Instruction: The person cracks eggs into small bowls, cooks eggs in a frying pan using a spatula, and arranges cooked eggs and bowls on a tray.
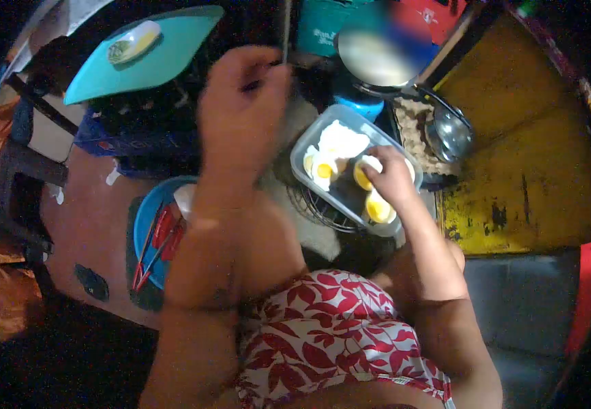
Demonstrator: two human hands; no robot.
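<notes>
My right hand point(392, 176) reaches into a clear plastic tub point(302, 140) and pinches a boiled egg half point(361, 178) with orange-yellow yolk. Below that hand lies another egg half point(380, 207). Toward the tub's left side are a cut egg point(324, 170) and several pieces of egg white point(340, 138). Raised to the left of the tub, my left hand point(244, 102) is smeared by motion, its fingers curled. A thin upright line point(286, 31) shows by its fingertips; whether the hand grips it I cannot make out.
At upper left, a teal board point(179, 51) bears a pale oval dish point(135, 42) above a blue crate point(101, 136). A blue basin point(146, 204) holds red-handled utensils. A partly blurred pan point(350, 65), metal bowl point(451, 133) and yellow panel point(527, 136) are beyond and right.
</notes>
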